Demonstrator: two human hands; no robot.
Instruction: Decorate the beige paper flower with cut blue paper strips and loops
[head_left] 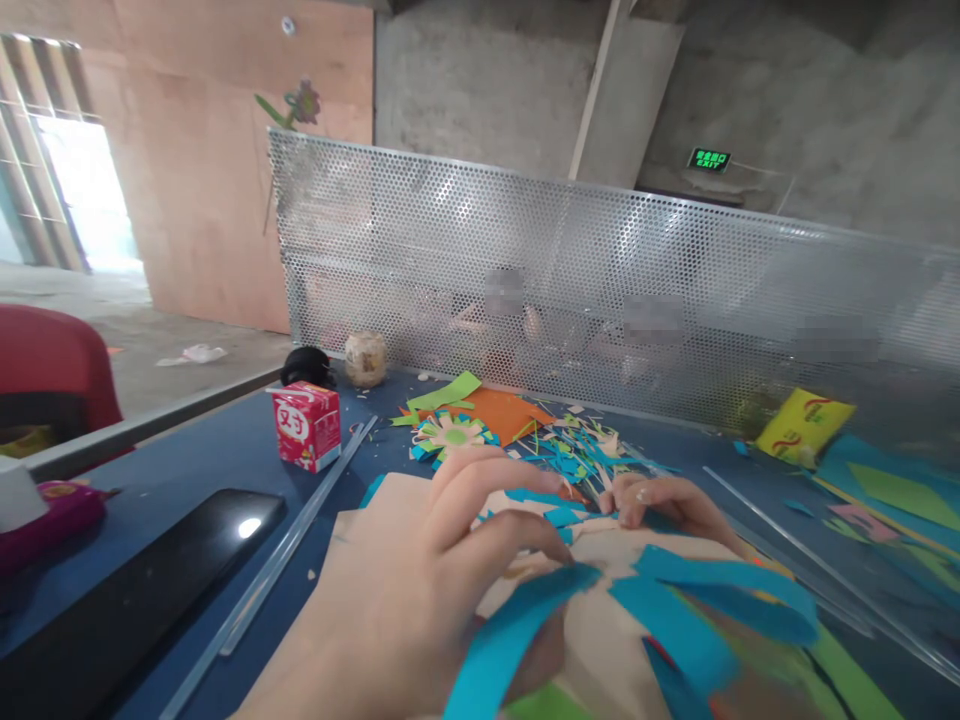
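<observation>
A beige paper piece with blue strips (607, 620) lies low in front of me, some of its strips curling upward. My left hand (457, 560) reaches over its left part, fingers bent and their tips on the paper. At its far edge, my right hand (667, 500) has its fingers drawn together on the paper; what exactly sits between the fingertips is too small to make out. Just beyond my hands rests a finished-looking paper flower (450, 435) with a green centre. Beige sheets (367, 540) stick out under my left wrist.
Paper scraps (585, 450) and an orange sheet (502, 412) lie ahead. At left are a black phone (150, 600), a red box (307, 425), a jar (366, 358) and clear sticks (292, 540). A yellow packet (806, 425) stands right. A perforated metal screen (450, 230) borders the table.
</observation>
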